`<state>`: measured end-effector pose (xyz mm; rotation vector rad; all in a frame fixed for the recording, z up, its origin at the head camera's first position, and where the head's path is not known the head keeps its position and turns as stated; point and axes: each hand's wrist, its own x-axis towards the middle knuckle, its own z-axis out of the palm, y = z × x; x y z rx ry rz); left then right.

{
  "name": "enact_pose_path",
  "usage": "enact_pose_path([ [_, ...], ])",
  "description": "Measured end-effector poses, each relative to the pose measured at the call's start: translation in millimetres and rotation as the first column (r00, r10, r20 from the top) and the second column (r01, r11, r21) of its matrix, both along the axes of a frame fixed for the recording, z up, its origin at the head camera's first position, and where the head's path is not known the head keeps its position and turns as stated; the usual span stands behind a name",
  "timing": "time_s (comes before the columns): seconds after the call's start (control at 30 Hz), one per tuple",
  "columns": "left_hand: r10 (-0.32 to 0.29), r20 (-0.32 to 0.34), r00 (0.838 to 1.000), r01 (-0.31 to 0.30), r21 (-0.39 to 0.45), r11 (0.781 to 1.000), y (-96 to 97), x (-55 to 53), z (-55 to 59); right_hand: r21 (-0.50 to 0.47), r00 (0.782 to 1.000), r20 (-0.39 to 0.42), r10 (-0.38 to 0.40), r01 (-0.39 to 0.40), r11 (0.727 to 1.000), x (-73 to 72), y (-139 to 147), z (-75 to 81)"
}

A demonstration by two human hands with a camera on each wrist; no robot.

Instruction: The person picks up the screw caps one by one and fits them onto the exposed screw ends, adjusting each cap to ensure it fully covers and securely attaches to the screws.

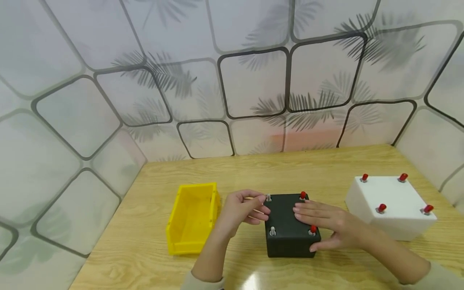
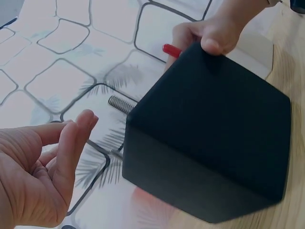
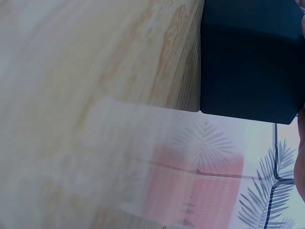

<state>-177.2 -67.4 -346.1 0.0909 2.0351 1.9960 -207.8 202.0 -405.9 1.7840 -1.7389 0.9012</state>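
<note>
A black box [image 1: 286,213] stands on the wooden table with metal bolts on top. The two right-hand bolts wear red caps [image 1: 313,229]; the near-left bolt [image 1: 272,231] and the far-left bolt [image 1: 268,197] are bare. My left hand [image 1: 241,211] is beside the box's left edge, thumb tip close to the far-left bolt. Its fingers are loosely bent, and nothing shows between them in the left wrist view. My right hand [image 1: 333,223] rests on the box, fingers straight across the top and thumb against its near right side. The right wrist view shows mostly the box's dark side [image 3: 252,71].
To the left lies a yellow bin [image 1: 192,219] with nothing visible inside. A white box [image 1: 393,205] with several red-capped bolts stands at the right. Patterned fabric walls [image 1: 253,88] enclose the table [image 1: 145,233] at the back and sides.
</note>
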Motion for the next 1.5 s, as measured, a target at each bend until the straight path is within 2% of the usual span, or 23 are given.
enact_pose_path([
  [0.33, 0.023, 0.039, 0.999, -0.022, -0.022, 1.0, -24.0, 2.3, -3.7, -0.025, 0.999, -0.028, 0.018, -0.018, 1.0, 0.8, -1.8, -0.1],
  [0.73, 0.061, 0.076, 0.995, -0.06, -0.018, 0.998, -46.6, 5.5, -2.0, -0.031, 0.999, -0.024, 0.023, -0.024, 0.999, 2.2, -2.4, 1.2],
  [1.0, 0.062, 0.071, 0.996, -0.06, -0.036, 0.998, -63.9, 4.9, -2.9, -0.034, 0.999, -0.023, 0.025, -0.025, 0.999, 2.5, -2.8, 2.5],
  [1.5, 0.131, 0.068, 0.989, -0.126, -0.072, 0.989, -88.3, 7.1, -5.7, -0.035, 0.999, -0.016, 0.027, -0.028, 0.999, 0.9, -3.8, 4.1],
])
